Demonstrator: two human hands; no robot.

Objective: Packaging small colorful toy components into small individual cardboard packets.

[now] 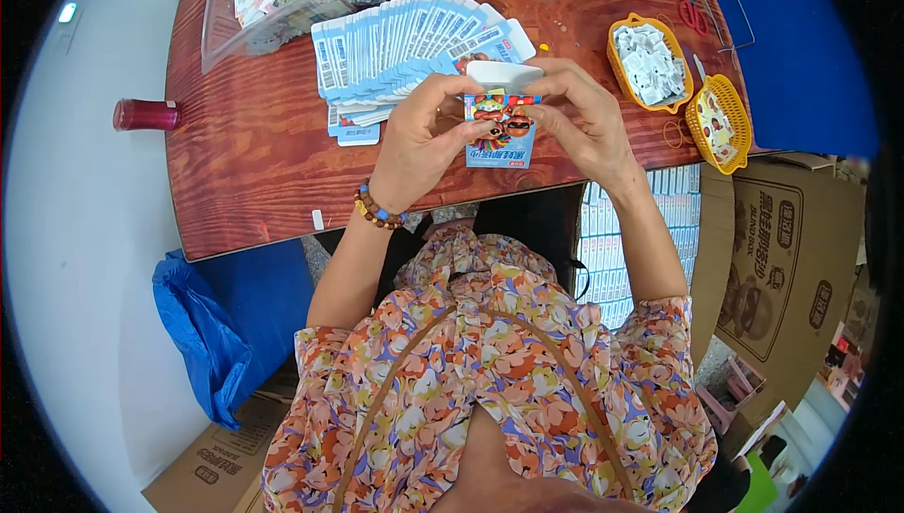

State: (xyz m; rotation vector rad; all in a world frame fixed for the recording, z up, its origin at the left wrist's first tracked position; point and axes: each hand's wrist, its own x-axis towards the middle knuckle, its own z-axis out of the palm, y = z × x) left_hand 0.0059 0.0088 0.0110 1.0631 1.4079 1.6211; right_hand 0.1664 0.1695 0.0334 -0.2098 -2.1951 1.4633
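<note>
Fingers (pixel 458 140) of the left hand (pixel 414 150) and right hand (pixel 589 127) pinch a blue box (pixel 501 155) just in front of a fan of flat blue cartons (pixel 400 47); its white flap (pixel 504 75) stands up, not yet closed, and the fan appears unworked. Yellow baskets (pixel 699 131) sit right of the fan.

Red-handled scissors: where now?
Head view, upper right: the red-handled scissors lie on the table, by the far right corner of the yellow basket of white packets.
</note>
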